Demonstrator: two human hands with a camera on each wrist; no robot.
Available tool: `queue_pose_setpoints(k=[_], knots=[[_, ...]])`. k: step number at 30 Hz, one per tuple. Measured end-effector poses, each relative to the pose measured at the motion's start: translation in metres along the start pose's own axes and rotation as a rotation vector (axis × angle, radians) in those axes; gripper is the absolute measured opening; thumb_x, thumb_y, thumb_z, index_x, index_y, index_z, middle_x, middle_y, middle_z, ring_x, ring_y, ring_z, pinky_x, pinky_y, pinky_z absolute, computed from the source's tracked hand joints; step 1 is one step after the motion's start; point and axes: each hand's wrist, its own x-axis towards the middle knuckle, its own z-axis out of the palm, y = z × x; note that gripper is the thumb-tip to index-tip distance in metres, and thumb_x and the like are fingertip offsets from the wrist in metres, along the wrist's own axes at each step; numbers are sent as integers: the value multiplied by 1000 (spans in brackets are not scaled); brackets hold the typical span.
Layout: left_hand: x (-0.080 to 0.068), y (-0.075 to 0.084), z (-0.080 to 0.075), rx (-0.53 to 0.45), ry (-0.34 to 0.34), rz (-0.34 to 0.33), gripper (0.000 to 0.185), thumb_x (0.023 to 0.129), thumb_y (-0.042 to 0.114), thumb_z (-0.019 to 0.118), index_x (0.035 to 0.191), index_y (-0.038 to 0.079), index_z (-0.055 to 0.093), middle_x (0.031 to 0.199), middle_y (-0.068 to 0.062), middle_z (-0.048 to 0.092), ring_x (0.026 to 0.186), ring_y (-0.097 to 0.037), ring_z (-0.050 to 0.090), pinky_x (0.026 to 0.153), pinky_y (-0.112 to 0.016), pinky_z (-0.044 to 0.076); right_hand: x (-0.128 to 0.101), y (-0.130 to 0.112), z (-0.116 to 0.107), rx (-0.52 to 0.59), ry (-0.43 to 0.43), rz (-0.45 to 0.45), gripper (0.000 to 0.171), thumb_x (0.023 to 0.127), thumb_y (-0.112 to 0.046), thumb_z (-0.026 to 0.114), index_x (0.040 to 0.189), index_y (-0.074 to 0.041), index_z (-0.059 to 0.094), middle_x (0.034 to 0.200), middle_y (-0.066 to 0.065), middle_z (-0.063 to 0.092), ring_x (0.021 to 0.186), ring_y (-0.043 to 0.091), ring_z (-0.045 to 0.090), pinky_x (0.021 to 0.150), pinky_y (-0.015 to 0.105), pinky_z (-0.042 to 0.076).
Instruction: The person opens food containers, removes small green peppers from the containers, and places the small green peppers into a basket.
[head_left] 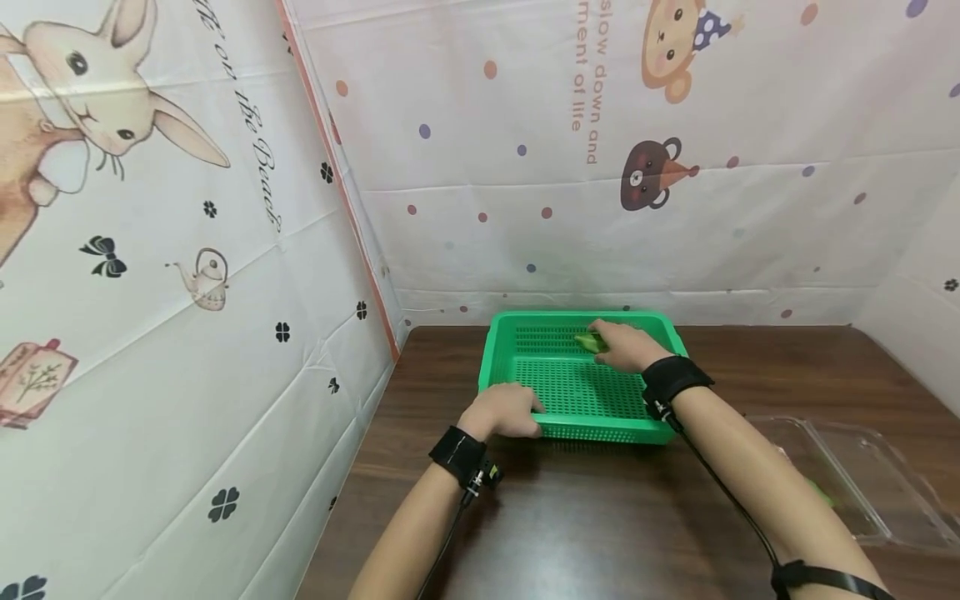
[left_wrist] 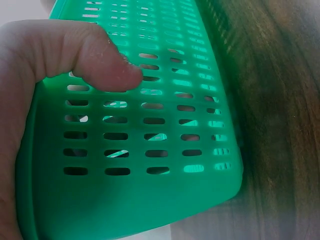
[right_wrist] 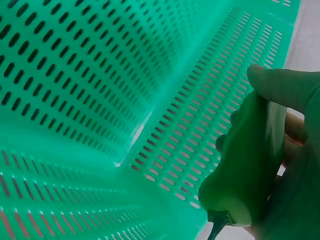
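A green plastic basket [head_left: 607,428] with slotted walls stands on the brown table. At its front left corner my left hand [head_left: 504,410] grips the rim, and the left wrist view shows the thumb [left_wrist: 112,67] against the outer slotted wall. My right hand [head_left: 628,346] holds a green pepper [right_wrist: 242,155] above the basket's far right part. In the right wrist view the pepper's dark stem [right_wrist: 218,220] points down, and the thumb [right_wrist: 280,85] lies at its other end. Part of the pepper is hidden behind the hand.
A clear plastic container [head_left: 840,475] with its lid opened out lies on the table at the right, partly behind my right forearm. Something green [head_left: 821,493] shows in it. Printed white cloth [head_left: 465,250] hangs behind the table and along the left side.
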Motion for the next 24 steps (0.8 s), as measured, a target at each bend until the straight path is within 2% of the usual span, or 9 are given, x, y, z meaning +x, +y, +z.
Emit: queue_pose_setpoints(k=[2,5,8,11,13,16,19,21,24], knots=[[0,1,0,0,-5,1,42,87,29,68,129,29,72,124,9,73,62,-8,43,57,-27,35,-2,1,3,6,-2,1,64,97,-21,69,151,-3,41,137,25,58,114,40,61,85,51,51],[0,1,0,0,-1,3,39,86,28,68,125,29,74,99,12,75,58,-8,36,54,-27,30,-2,2,6,17,0,-11,60,97,-21,69,149,-3,43,130,23,61,108,37,63,81,48,51],[0,0,0,5,9,22,21,86,25,66,102,26,79,65,13,52,56,-8,26,52,-26,23,-1,5,11,21,8,-22,55,96,-20,70,144,-4,47,120,20,64,97,30,63,77,44,49],[1,-1,1,9,12,43,7,85,24,65,84,22,73,59,11,32,57,-7,21,52,-26,19,0,9,16,6,10,-41,49,94,-18,73,138,-6,54,115,18,65,94,30,62,77,45,49],[2,0,0,6,13,41,8,85,24,65,86,23,73,60,10,30,56,-8,20,53,-26,20,1,11,19,-13,12,-41,49,92,-18,75,137,-9,57,120,18,65,100,33,63,82,50,49],[3,1,-1,17,5,28,22,86,26,66,104,27,78,64,9,47,58,-8,27,54,-27,24,1,15,23,-24,-4,-20,51,91,-18,76,140,-12,59,129,19,64,110,39,61,89,59,46],[4,2,-1,22,-3,3,41,86,28,67,127,32,73,98,10,74,64,-7,43,58,-26,34,2,18,26,-15,-31,11,52,92,-18,75,141,-14,59,134,20,62,113,41,60,89,61,43],[4,2,0,29,-13,-4,44,87,30,67,130,32,70,121,10,73,70,-7,50,61,-27,39,3,21,28,-4,-52,27,51,92,-18,75,140,-16,60,134,20,62,113,41,59,89,61,42],[4,2,1,22,-21,-10,44,88,30,67,131,31,70,122,7,73,66,-9,46,59,-27,37,5,23,30,24,-81,39,51,92,-17,74,141,-16,60,137,21,60,118,45,57,94,67,40]])
